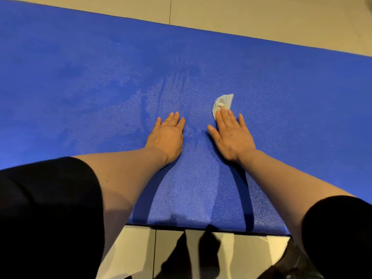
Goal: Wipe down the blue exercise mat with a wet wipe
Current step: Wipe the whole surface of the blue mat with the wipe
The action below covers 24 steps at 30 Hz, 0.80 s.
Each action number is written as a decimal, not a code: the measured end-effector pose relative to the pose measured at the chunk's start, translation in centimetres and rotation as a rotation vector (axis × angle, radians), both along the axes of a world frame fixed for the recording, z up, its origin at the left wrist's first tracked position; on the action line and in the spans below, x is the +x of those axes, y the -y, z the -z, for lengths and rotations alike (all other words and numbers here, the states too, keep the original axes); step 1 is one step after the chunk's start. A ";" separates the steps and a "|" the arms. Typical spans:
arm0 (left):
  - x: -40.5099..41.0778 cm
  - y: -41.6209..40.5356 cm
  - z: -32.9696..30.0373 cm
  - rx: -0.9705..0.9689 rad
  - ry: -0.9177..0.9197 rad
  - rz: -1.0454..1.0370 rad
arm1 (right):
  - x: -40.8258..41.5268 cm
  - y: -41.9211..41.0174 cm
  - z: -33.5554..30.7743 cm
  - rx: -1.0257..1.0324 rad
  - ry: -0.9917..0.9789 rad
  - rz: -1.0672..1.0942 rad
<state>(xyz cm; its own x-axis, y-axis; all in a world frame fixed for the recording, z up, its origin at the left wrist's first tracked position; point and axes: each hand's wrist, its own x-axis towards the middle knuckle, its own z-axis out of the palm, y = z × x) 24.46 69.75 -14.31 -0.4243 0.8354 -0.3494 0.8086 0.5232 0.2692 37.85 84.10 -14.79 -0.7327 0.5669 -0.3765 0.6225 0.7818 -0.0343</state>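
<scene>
Fingers of the right hand (pixel 231 135) lie straight and a little spread, pressing a crumpled white wet wipe (pixel 222 104) flat against the blue exercise mat (pixel 80 77). Most of the wipe sticks out beyond the fingertips; only its near edge is trapped under them, which suits a pushing stroke away from the body. The thumb points off to the inner side and touches the mat, not the wipe.

The left hand (pixel 168 135) rests palm down just beside, fingers straight and close together, holding nothing. It looks placed as a prop, taking the person's weight as they lean over the mat from the tiled floor (pixel 251 15).

Ahead of and between both sets of fingertips the mat shows a paler, shiny patch with streaks running away from the body, most likely dampness from wiping. Farther out from the left fingers the surface is darker and dull, so that stretch probably waits its turn. The mat's near edge lies behind the wrists, by the person's black-clothed knees (pixel 50 208).
</scene>
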 end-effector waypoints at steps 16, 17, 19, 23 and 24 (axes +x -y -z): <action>2.6 -1.0 -0.3 -0.058 -0.008 0.037 | 2.8 2.2 0.1 -0.067 -0.070 0.166; 2.5 -0.6 -0.3 -0.076 -0.014 0.047 | 2.0 3.5 0.1 -0.083 -0.076 0.129; 2.8 0.5 -0.6 -0.115 -0.017 0.061 | 1.1 6.1 0.1 -0.146 -0.090 0.010; 4.2 2.7 -1.6 -0.192 -0.021 0.121 | 3.3 5.8 -0.7 -0.171 -0.021 -0.133; 4.4 3.1 -1.8 -0.205 -0.016 0.134 | 4.2 5.1 -1.0 -0.149 0.008 -0.097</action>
